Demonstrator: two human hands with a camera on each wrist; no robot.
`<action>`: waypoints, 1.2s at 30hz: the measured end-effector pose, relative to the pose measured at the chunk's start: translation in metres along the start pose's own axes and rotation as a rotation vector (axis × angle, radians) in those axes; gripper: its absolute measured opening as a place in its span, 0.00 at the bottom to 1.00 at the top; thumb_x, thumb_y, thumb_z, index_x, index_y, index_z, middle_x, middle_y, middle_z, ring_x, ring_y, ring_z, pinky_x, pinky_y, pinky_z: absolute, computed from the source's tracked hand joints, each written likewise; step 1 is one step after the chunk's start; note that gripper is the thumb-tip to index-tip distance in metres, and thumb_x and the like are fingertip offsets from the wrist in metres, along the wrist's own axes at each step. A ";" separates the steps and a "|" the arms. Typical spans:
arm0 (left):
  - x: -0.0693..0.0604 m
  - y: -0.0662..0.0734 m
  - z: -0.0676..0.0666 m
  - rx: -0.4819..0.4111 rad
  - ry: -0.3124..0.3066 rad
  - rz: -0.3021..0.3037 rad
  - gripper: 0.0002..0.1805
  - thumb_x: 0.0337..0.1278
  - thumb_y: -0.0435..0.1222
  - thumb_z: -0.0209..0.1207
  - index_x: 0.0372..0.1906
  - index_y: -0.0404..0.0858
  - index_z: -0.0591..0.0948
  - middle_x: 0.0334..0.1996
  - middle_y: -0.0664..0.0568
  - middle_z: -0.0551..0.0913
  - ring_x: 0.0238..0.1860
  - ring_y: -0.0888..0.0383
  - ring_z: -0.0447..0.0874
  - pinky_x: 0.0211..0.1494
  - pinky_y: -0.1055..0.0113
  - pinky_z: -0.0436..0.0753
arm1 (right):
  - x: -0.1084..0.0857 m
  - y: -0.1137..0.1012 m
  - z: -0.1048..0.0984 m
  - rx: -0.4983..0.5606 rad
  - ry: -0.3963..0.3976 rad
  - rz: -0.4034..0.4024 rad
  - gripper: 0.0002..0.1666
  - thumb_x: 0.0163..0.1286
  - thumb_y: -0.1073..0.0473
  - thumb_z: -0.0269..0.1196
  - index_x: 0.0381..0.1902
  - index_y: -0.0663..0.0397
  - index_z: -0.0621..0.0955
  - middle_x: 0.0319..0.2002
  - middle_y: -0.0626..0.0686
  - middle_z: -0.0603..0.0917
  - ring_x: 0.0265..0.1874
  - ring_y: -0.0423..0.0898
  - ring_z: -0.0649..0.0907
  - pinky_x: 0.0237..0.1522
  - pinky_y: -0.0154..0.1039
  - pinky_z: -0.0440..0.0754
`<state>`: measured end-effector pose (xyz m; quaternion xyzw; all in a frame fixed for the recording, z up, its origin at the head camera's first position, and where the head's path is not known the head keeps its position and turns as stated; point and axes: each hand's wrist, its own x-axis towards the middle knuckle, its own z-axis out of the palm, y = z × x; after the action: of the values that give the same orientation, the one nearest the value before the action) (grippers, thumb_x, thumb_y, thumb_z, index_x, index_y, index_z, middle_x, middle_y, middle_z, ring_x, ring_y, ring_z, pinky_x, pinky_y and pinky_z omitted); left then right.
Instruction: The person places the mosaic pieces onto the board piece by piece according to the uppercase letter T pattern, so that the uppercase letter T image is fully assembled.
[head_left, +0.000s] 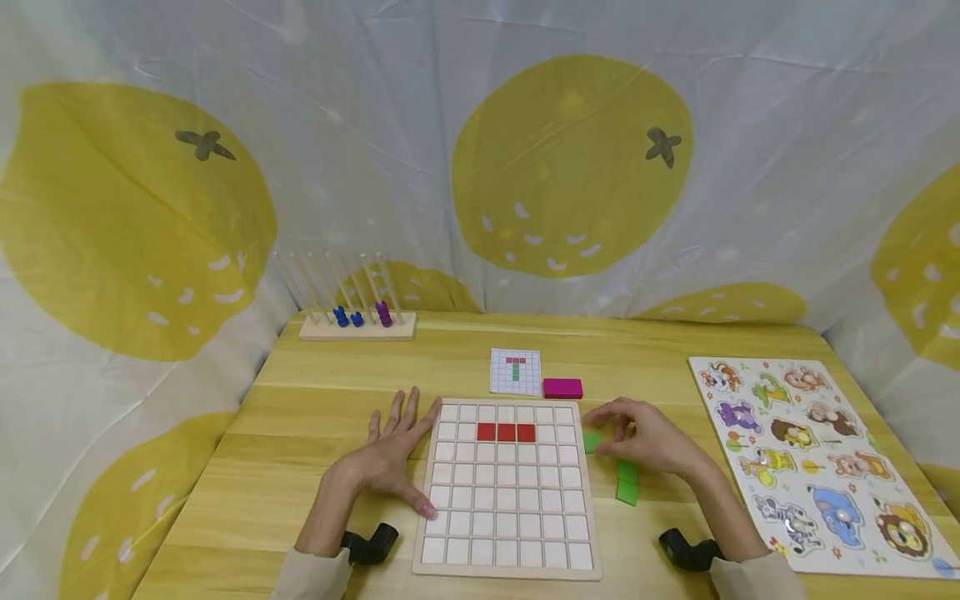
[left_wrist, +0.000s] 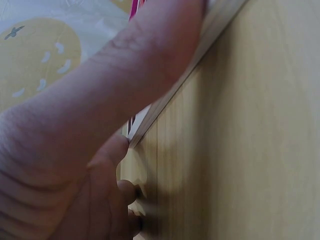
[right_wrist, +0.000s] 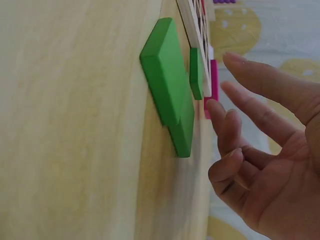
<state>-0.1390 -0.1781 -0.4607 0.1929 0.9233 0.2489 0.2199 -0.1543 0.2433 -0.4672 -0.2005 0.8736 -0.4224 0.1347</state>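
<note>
A square wooden grid board lies on the table, with three red tiles in a row in its second row. The left hand is spread at the board's left edge, thumb and index finger touching it; in the left wrist view the hand lies against the board's side. The right hand is over a green tile at the board's right edge. In the right wrist view the fingers of the right hand are apart and hold nothing; green tiles lie beside it.
A card with a T pattern and a magenta block lie behind the board. A peg stand with blue and purple beads is at the back left. An animal puzzle board lies at the right. Two more green tiles lie near the right hand.
</note>
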 end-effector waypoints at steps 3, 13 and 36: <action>0.000 0.000 0.001 0.004 -0.002 0.001 0.85 0.22 0.55 0.85 0.85 0.41 0.39 0.81 0.30 0.22 0.81 0.30 0.17 0.77 0.26 0.25 | -0.001 0.004 0.000 0.012 -0.012 0.026 0.24 0.62 0.58 0.76 0.56 0.58 0.85 0.47 0.56 0.86 0.33 0.40 0.76 0.34 0.31 0.78; -0.001 0.001 -0.002 0.002 -0.001 0.008 0.85 0.23 0.54 0.85 0.84 0.40 0.39 0.81 0.30 0.22 0.81 0.30 0.17 0.77 0.26 0.25 | -0.002 0.007 -0.005 0.135 -0.038 0.050 0.25 0.62 0.61 0.76 0.55 0.64 0.84 0.41 0.60 0.85 0.34 0.42 0.78 0.36 0.31 0.79; -0.001 0.000 -0.001 0.001 -0.006 0.007 0.85 0.24 0.55 0.85 0.85 0.41 0.39 0.81 0.30 0.22 0.81 0.31 0.16 0.77 0.26 0.24 | 0.001 0.010 0.003 0.031 -0.006 0.061 0.22 0.56 0.61 0.79 0.49 0.57 0.87 0.40 0.55 0.81 0.32 0.43 0.76 0.35 0.31 0.77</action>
<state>-0.1389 -0.1787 -0.4602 0.1971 0.9220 0.2489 0.2216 -0.1565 0.2464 -0.4766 -0.1729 0.8722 -0.4312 0.1531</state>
